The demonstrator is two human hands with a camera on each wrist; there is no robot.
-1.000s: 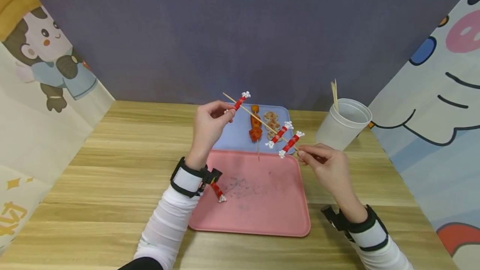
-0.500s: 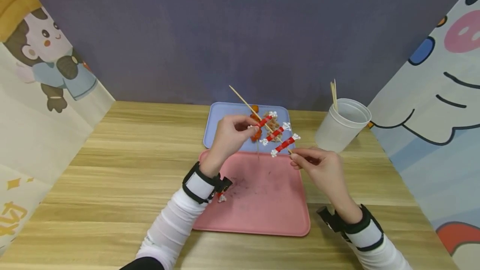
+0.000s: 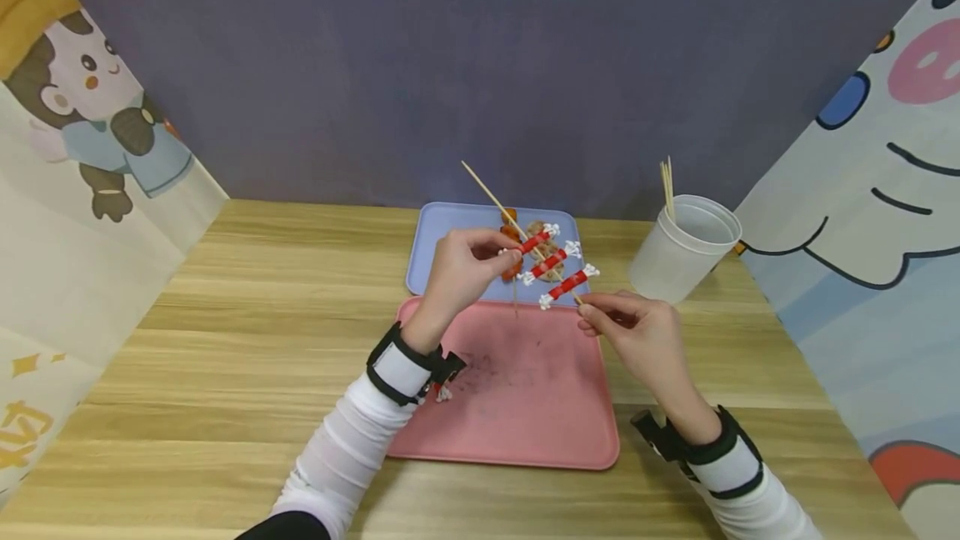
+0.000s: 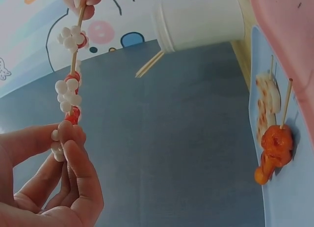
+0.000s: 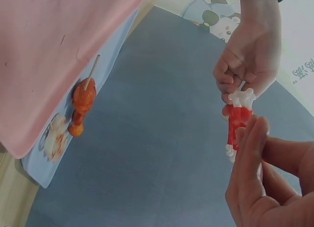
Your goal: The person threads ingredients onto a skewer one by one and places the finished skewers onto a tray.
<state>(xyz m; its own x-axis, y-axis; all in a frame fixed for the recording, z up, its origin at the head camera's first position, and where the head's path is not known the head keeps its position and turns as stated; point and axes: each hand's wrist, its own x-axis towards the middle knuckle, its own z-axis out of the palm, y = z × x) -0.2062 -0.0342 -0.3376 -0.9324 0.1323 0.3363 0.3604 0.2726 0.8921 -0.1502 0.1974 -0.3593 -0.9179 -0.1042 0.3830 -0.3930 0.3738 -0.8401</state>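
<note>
A thin wooden skewer (image 3: 483, 182) slants up over the trays, threaded with three red pieces with knobbly white ends. My right hand (image 3: 639, 333) pinches its lower end between thumb and fingers, just below the first red piece (image 3: 568, 285). Above that sits the middle red piece (image 3: 549, 264). With thumb and fingertips my left hand (image 3: 463, 272) pinches one end of the uppermost red piece (image 3: 537, 241). Past it, the skewer's bare upper end sticks out. In the left wrist view, white knobs (image 4: 57, 148) show between the left fingers. Another red-and-white piece (image 3: 443, 392) lies below, mostly hidden behind the left wrist strap.
A pink tray (image 3: 540, 415) lies nearest on the wooden table. Behind it, a light blue tray (image 3: 426, 232) bears an orange skewer of food (image 4: 277, 146) and a pale browned one (image 4: 267, 100). A white cup (image 3: 667, 265) with several sticks (image 3: 667, 188) stands at the right.
My left hand has moved right and down along the skewer, bringing the uppermost red piece close to the other two. My right hand has shifted slightly left. Little differs over the last half second.
</note>
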